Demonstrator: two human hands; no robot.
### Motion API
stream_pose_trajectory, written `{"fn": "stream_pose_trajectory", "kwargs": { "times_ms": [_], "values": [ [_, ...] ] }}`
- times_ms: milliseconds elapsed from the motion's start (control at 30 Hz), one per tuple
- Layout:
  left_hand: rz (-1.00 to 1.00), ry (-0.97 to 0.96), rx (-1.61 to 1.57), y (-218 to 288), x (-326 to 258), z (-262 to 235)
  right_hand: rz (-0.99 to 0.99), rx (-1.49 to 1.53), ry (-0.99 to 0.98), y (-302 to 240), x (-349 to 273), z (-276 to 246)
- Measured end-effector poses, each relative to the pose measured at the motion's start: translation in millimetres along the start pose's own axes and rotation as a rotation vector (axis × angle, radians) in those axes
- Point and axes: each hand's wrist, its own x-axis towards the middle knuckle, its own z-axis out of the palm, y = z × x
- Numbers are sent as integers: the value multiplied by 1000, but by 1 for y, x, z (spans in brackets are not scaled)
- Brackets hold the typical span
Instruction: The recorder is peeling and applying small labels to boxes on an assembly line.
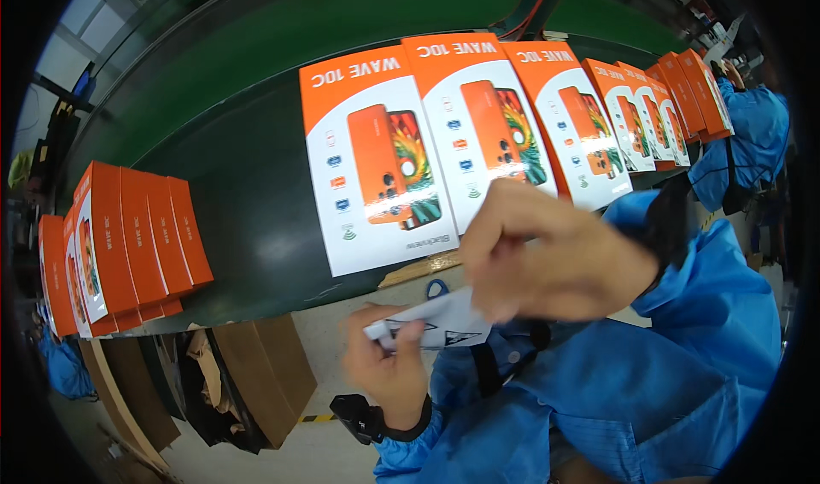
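Observation:
A white strip with black triangular marks stretches between my hands, below the table's front edge. Whether it is paper or thin plastic I cannot tell. My left hand is closed around its left end, with the thumb pressed on top. At the other end is my right hand, slightly smeared by motion, its fingers curled in a pinch where the strip runs under them. Just beyond the hands, orange-and-white phone boxes lie face up in a row. The right hand covers the lower corner of the second box.
A dark green work surface carries the boxes. More orange boxes stand close together at the left, others at the far right. Below left is an open brown carton. Another person in a blue sleeve is at the right.

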Motion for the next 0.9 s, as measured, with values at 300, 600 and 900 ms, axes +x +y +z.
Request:
{"fn": "stream_pose_trajectory", "kwargs": {
  "times_ms": [300, 600, 900],
  "values": [
    [481, -324, 260, -29, 15, 7, 244, -6, -392, 40, 86, 33],
    [542, -283, 336, -33, 18, 4, 252, -38, -385, 45, 90, 44],
    [512, -297, 368, -32, 16, 4, 250, -72, -367, 46, 88, 45]
  ]
}}
